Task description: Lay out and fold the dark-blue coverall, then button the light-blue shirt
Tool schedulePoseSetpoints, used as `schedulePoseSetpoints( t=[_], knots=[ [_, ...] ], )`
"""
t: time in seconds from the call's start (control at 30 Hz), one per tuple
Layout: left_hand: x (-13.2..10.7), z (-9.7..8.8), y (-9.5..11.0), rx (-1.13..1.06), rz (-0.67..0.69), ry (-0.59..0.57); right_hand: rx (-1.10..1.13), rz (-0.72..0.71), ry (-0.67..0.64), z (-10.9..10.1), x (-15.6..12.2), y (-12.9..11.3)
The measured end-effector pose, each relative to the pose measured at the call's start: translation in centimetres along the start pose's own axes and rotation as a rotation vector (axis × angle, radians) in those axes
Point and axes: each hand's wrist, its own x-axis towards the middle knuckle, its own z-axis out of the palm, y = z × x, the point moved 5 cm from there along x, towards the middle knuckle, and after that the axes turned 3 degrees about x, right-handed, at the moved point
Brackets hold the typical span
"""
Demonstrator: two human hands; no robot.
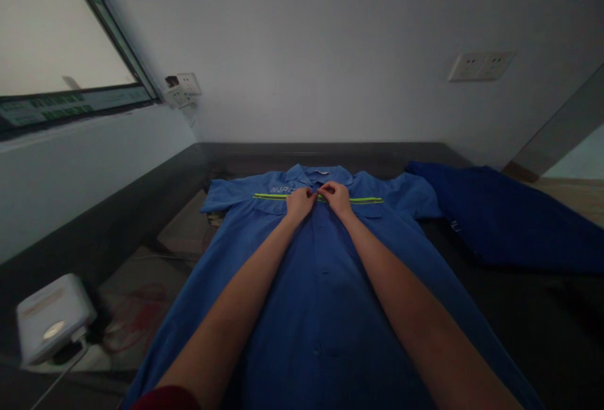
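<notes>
A blue short-sleeved work shirt (287,309) lies spread front side up on the dark table, collar towards the wall. Across its chest runs a yellow-green stripe, with white letters above it on the left. My left hand (301,201) and my right hand (336,197) meet at the front placket, just below the collar. Fingers of both hands are pinched on the shirt's front edges at stripe height. Any button between the fingertips is too small to make out. Farther down the placket, a button (317,350) and several buttonholes show.
A folded dark blue garment (519,221) lies to the right of the shirt. On the left stands a white box-shaped device (55,319) with a cable. Wall sockets (481,66) and a window (61,33) are behind and to the left.
</notes>
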Motion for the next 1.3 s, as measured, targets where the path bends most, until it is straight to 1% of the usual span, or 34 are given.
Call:
schedulePoseSetpoints(
  t=[0.17, 0.37, 0.63, 0.83, 1.0, 1.3],
  knots=[
    [0.0, 0.7, -0.1, -0.006, -0.033, -0.008, 0.022, 0.026, 0.011, 0.1, 0.0, 0.2],
    [-0.3, 0.8, -0.1, 0.02, -0.044, -0.009, 0.02, 0.065, 0.018, 0.6, 0.1, 1.0],
    [-0.3, 1.3, -0.5, 0.026, -0.064, -0.041, 0.05, 0.1, 0.013, 0.9, 0.3, 1.8],
    [-0.8, 1.0, -0.4, 0.009, -0.052, 0.023, 0.098, 0.128, -0.006, 0.8, 0.5, 2.0],
    [-1.0, 0.9, -0.5, -0.084, -0.014, 0.111, 0.128, 0.113, -0.027, 0.8, 0.3, 1.7],
    [-0.6, 0.9, -0.9, -0.124, 0.024, 0.137, 0.078, 0.055, -0.06, 0.7, -0.1, 0.8]
  ],
)
